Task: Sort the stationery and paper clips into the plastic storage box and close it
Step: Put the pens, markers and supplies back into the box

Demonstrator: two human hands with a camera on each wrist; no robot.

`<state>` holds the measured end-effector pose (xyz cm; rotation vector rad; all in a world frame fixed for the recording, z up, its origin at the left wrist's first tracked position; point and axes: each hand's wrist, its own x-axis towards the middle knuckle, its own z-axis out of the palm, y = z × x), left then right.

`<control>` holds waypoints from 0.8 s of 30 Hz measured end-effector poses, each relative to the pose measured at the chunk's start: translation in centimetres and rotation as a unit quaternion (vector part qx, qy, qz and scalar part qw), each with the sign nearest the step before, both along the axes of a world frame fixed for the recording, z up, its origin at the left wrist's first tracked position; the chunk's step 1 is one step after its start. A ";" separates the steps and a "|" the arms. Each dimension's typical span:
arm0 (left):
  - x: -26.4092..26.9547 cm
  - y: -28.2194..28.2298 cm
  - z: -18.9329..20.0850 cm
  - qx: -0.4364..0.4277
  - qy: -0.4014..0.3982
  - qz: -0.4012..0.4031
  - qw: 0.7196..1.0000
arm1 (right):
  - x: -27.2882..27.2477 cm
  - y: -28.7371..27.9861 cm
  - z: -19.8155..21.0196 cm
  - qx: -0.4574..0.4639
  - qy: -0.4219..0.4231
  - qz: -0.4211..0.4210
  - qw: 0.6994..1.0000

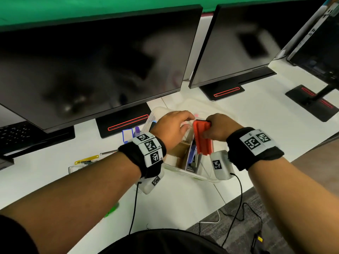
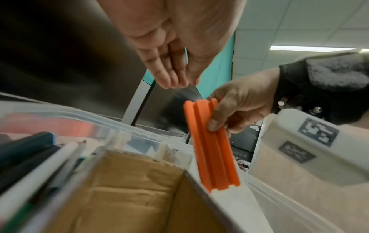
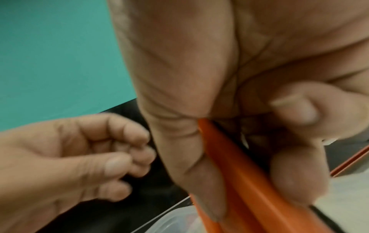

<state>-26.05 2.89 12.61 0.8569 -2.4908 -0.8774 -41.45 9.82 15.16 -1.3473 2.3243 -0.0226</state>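
Observation:
A clear plastic storage box [image 1: 191,175] stands open on the white desk under both hands. My right hand [image 1: 217,127] grips an orange ridged block [image 1: 202,139] by its upper end, and the block's lower end dips into the box. In the left wrist view the orange block [image 2: 211,146] hangs just right of a cardboard divider [image 2: 129,181], with pens and pencils [image 2: 40,159] lying left of it. My left hand [image 1: 183,123] hovers over the box's far side, fingers relaxed and holding nothing. Up close the right hand [image 3: 249,149] pinches the orange block [image 3: 235,178].
Two dark monitors on black stands [image 1: 124,123] crowd the desk right behind the box. Left of the box lie a blue-framed item [image 1: 127,134], a purple bottle [image 1: 137,131], a metal rod [image 1: 108,153] and a clear case with a yellow piece [image 1: 85,160]. A keyboard [image 1: 14,132] sits far left.

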 end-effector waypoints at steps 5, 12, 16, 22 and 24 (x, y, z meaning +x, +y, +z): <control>3.1 -3.1 -2.0 -0.043 -0.131 0.060 0.989 | -1.7 0.8 -0.5 -0.039 0.032 -0.102 0.994; 7.0 -3.8 -4.1 -0.005 -0.196 0.103 0.975 | -0.6 -0.3 -2.8 0.035 0.042 -0.088 0.995; 7.7 -4.0 -4.7 0.014 -0.189 0.117 0.975 | -0.7 -0.9 -3.9 0.092 0.068 -0.102 0.988; 8.5 -4.5 -4.9 0.006 -0.196 0.115 0.974 | -0.2 -1.6 -4.1 0.214 0.053 -0.087 0.971; 8.5 -4.5 -4.9 0.008 -0.197 0.120 0.973 | -0.2 -1.7 -4.1 0.209 0.059 -0.089 0.972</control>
